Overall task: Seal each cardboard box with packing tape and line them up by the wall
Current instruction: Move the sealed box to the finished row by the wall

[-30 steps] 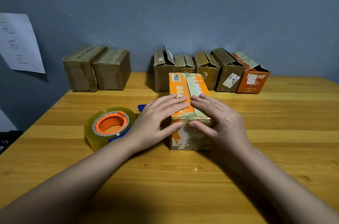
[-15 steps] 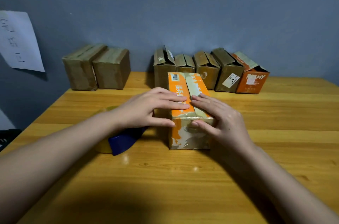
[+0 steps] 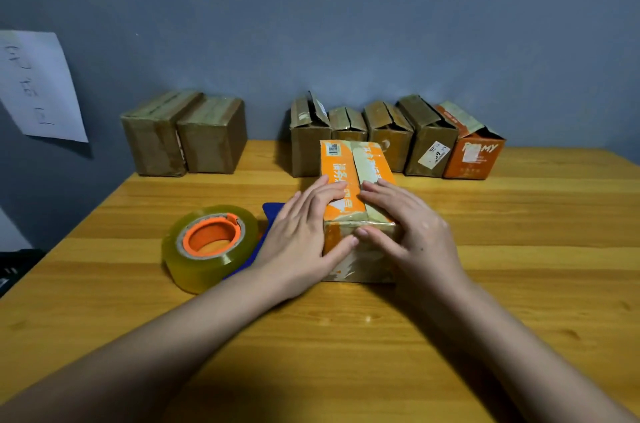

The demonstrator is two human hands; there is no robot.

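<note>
With both hands [image 3: 301,232] [image 3: 412,232] flat on the orange box [image 3: 349,180], fingers [image 3: 329,189] straight and gripping nothing, rub the tape [image 3: 363,163] down along the seam before lining it up.

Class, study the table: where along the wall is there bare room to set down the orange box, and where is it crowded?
Bare room: the gap between the two sealed brown boxes and the row of five boxes. Crowded: around the orange box, with the tape roll and both hands.

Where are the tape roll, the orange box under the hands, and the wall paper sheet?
tape roll [image 3: 194,263], head view, clear outer side.
orange box [image 3: 341,170], head view, top face.
paper sheet [image 3: 38,87], head view, middle.
</note>
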